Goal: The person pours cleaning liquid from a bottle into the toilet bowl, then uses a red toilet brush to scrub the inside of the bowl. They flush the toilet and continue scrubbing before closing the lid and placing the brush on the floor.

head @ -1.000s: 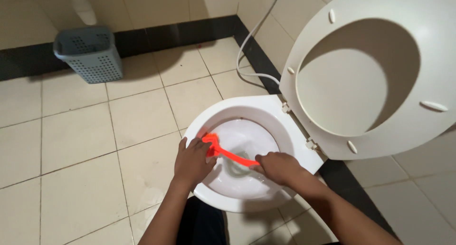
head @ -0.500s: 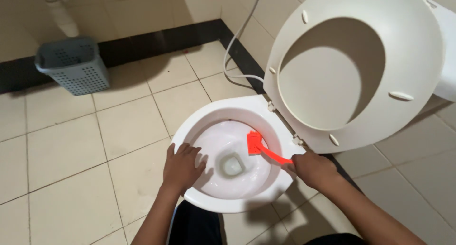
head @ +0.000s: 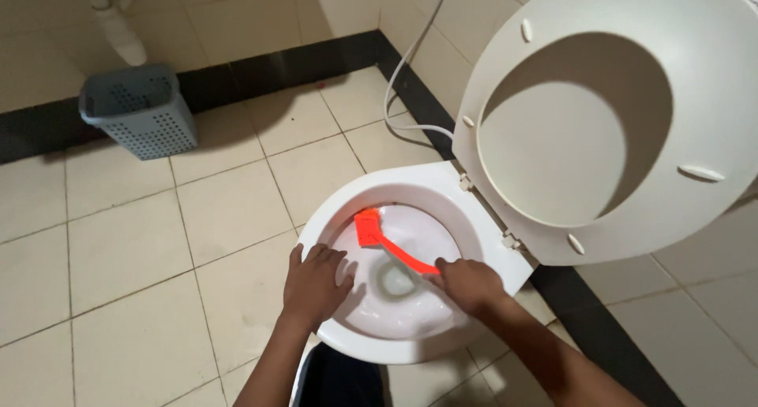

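Note:
A white toilet bowl (head: 410,184) sits below me with its seat and lid (head: 600,115) raised to the right. My right hand (head: 467,284) grips the handle of an orange-red brush (head: 380,238). The brush head presses against the far left inner wall of the bowl. My left hand (head: 314,282) rests flat on the bowl's left rim, fingers spread. Water lies at the drain (head: 395,279) in the bottom of the bowl.
A grey perforated plastic basket (head: 140,112) stands by the far wall on the beige tiled floor (head: 158,249). A white hose (head: 404,91) runs down the corner behind the toilet. A white drain pipe (head: 117,22) hangs at the top left.
The brush head has swung from the right side of the bowl back to the far left inner wall. My right hand moved left over the bowl; the left hand stays on the rim.

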